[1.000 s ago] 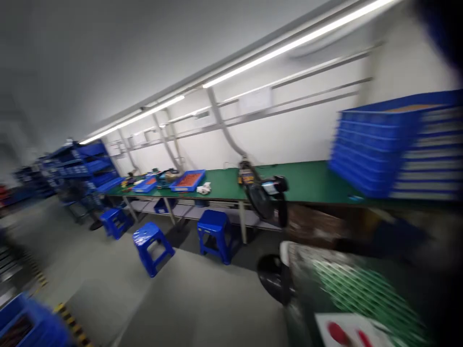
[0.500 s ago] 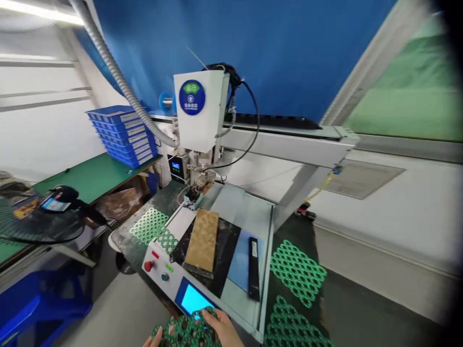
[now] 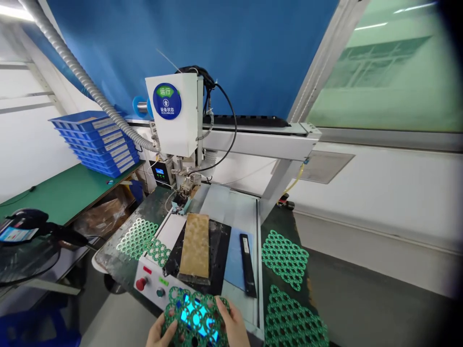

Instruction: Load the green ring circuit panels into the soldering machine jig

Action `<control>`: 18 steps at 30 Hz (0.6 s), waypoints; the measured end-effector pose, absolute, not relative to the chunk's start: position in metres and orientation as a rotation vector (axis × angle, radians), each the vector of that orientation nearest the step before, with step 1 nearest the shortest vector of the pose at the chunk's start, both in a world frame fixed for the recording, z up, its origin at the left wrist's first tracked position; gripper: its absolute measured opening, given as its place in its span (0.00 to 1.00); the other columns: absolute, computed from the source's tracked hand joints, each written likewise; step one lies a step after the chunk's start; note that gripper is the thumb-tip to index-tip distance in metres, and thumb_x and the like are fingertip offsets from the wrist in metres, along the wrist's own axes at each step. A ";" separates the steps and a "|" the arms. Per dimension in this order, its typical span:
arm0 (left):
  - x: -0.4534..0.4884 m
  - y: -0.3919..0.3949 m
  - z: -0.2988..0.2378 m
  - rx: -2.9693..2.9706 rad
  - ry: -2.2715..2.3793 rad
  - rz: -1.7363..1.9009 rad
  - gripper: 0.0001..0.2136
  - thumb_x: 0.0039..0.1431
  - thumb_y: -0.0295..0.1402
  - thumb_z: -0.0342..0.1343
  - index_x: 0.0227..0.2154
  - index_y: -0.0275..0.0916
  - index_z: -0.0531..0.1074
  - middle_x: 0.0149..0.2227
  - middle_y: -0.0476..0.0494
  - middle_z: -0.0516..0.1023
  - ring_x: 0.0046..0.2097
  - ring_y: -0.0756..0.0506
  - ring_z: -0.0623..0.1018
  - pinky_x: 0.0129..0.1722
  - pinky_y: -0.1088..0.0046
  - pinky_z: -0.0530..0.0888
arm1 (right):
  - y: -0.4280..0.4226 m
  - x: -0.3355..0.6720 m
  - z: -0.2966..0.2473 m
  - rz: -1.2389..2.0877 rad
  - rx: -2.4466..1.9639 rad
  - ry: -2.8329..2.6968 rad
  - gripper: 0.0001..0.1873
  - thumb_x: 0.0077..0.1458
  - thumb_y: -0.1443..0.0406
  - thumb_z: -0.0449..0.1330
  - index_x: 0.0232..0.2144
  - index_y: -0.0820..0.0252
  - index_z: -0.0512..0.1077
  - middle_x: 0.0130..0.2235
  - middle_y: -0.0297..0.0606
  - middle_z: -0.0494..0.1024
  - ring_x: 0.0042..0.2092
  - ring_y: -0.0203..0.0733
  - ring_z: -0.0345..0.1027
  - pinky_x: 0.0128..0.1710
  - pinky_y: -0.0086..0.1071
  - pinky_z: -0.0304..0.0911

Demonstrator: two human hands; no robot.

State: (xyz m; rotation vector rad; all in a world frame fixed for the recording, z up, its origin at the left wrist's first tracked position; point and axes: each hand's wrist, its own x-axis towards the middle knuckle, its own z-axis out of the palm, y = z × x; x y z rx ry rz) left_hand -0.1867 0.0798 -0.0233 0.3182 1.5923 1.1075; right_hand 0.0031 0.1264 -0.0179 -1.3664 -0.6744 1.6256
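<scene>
Between both hands is a green circuit board panel [image 3: 197, 294] made of joined rings with round holes. My left hand [image 3: 161, 331] grips its left edge, thumb on top. My right hand [image 3: 233, 322] pinches the right edge near the upper corner. Through the holes shines the lit blue screen [image 3: 195, 318] of the machine's front panel, just behind the board. Beyond it, a tan rectangular block [image 3: 194, 246] lies on a black plate [image 3: 220, 250] on the machine bed. A black bar with a white label [image 3: 247, 265] rests to the right.
The machine head [image 3: 173, 130] with cables stands over the bed. More ring panels lie at left [image 3: 137, 238] and right, a near panel [image 3: 292, 320] and a far panel [image 3: 285, 258]. A red button [image 3: 141, 284] sits on the front panel. Blue trays [image 3: 104, 144] are stacked at back left.
The held panel has risen further into view, now covering the screen, and both hands show more. The view has turned right, so the machine and trays appear shifted left.
</scene>
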 end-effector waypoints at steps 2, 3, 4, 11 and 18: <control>-0.189 0.085 -0.015 0.330 1.580 1.111 0.23 0.25 0.54 0.66 0.28 0.49 0.73 0.20 0.48 0.70 0.23 0.43 0.72 0.20 0.66 0.69 | 0.125 0.000 -0.019 1.608 -1.348 -0.656 0.28 0.40 0.43 0.62 0.31 0.62 0.74 0.31 0.38 0.76 0.39 0.48 0.67 0.42 0.32 0.61; -0.192 0.089 -0.011 0.338 1.568 1.113 0.23 0.25 0.53 0.66 0.28 0.48 0.73 0.20 0.48 0.70 0.23 0.43 0.72 0.19 0.67 0.68 | 0.125 -0.001 -0.020 1.614 -1.332 -0.638 0.28 0.39 0.43 0.62 0.31 0.62 0.74 0.32 0.38 0.76 0.39 0.47 0.67 0.42 0.32 0.61; -0.195 0.093 -0.007 0.346 1.554 1.125 0.23 0.26 0.52 0.67 0.28 0.47 0.73 0.21 0.48 0.71 0.23 0.43 0.72 0.19 0.68 0.69 | 0.124 -0.003 -0.020 1.629 -1.317 -0.610 0.29 0.38 0.43 0.63 0.32 0.62 0.73 0.32 0.38 0.77 0.39 0.47 0.67 0.41 0.32 0.61; -0.229 0.125 0.006 0.432 1.510 1.099 0.23 0.30 0.46 0.69 0.32 0.41 0.74 0.39 0.42 0.77 0.47 0.37 0.74 0.45 0.65 0.73 | 0.125 -0.024 -0.019 1.736 -1.292 -0.500 0.32 0.34 0.43 0.65 0.32 0.63 0.67 0.23 0.39 0.75 0.25 0.41 0.66 0.24 0.30 0.58; -0.299 0.192 0.019 0.998 1.864 1.051 0.30 0.38 0.53 0.57 0.40 0.35 0.66 0.44 0.33 0.74 0.46 0.35 0.74 0.39 0.64 0.73 | 0.148 -0.025 0.002 1.579 -1.329 -0.402 0.29 0.36 0.45 0.65 0.33 0.61 0.68 0.26 0.39 0.76 0.30 0.48 0.70 0.25 0.33 0.61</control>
